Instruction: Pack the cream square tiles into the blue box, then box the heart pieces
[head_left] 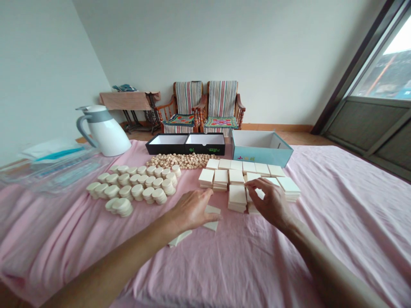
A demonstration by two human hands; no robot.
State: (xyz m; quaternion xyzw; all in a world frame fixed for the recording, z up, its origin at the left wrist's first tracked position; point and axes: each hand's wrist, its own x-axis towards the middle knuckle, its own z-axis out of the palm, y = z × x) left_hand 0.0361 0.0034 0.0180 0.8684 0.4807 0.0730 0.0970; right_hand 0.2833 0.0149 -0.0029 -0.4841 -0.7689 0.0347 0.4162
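Observation:
My left hand (192, 208) is open, its thumb spread away from the fingers, low above loose white square tiles (212, 225) that it partly covers. Another few thin tiles (180, 238) lie under my left wrist. My right hand (271, 201) curls over a stack of white square tiles (260, 194), with fingers at its far side and thumb at its near side. Beside it stands another square stack (237, 194); further square stacks (221, 177) stand in rows around and behind. The right hand hides part of the stacks beneath it.
On the left stand rows of rounded white pieces (138, 190) in stacks. Behind them lies a heap of small wooden pieces (183, 161). A black divided box (167, 148), a light blue box (260, 154), a white jug (111, 134) and clear plastic packaging (61, 171) share the pink cloth (250, 261).

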